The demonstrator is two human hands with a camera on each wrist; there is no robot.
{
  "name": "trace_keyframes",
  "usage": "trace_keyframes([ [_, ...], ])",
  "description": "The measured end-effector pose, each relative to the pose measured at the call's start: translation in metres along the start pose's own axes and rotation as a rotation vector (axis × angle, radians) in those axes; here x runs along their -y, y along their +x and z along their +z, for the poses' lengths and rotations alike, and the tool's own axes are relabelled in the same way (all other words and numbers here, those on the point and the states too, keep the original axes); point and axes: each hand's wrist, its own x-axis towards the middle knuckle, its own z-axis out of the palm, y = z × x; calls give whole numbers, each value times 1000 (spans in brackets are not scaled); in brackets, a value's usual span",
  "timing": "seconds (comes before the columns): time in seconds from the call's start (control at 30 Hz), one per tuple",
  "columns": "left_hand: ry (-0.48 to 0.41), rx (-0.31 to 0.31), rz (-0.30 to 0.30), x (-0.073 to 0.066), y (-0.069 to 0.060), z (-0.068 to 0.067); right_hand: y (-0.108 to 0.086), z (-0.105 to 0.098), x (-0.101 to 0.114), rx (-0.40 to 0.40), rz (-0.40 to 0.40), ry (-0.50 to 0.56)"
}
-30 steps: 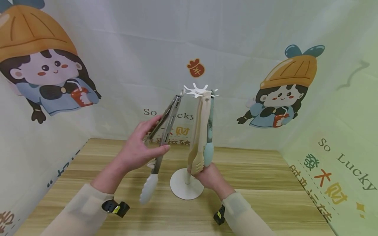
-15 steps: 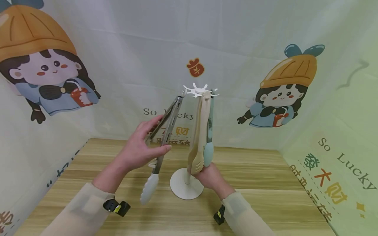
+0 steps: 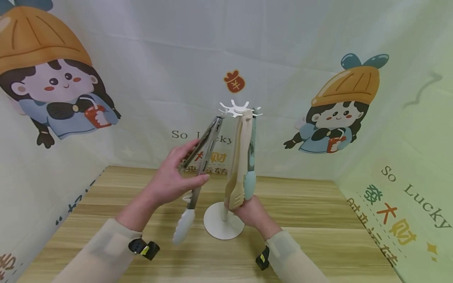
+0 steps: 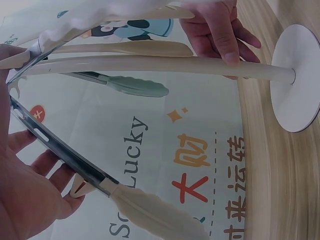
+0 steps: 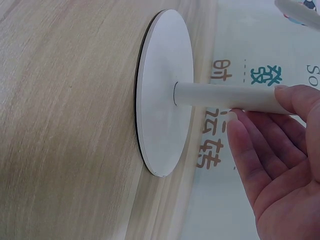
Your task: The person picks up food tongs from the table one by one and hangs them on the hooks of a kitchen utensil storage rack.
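My left hand [image 3: 170,181] holds a pair of metal tongs [image 3: 207,153] with white tips, thumb on one arm and fingers on the other. The tongs stand spread, their ring end up at the left prongs of a white rack's hook top [image 3: 240,107]; whether the ring sits on a prong I cannot tell. Low on the rack, my right hand [image 3: 252,212] grips the white pole [image 5: 215,95] between thumb and fingers, above the round base [image 3: 223,232]. Beige tongs [image 3: 240,157] and pale teal tongs [image 3: 250,182] hang from the rack's right side.
The rack stands on a wood-grain table [image 3: 301,204]. A printed cloth [image 3: 170,78] with cartoon figures and lettering closes off the back and both sides. Black wrist cameras [image 3: 144,248] sit on both wrists.
My left hand and the white-tipped tongs have shifted slightly right, bringing the ring end closer to the rack's hook top. My right hand and the rack have kept still.
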Motion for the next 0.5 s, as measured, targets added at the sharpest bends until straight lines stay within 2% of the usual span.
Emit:
trace_keyframes([
  [0.27,-1,-2,0,0,3,4,0,1,-2,-17,-31,-1],
  [0.5,3,-10,26,3,7,12,-1,1,-1,-12,-16,0],
])
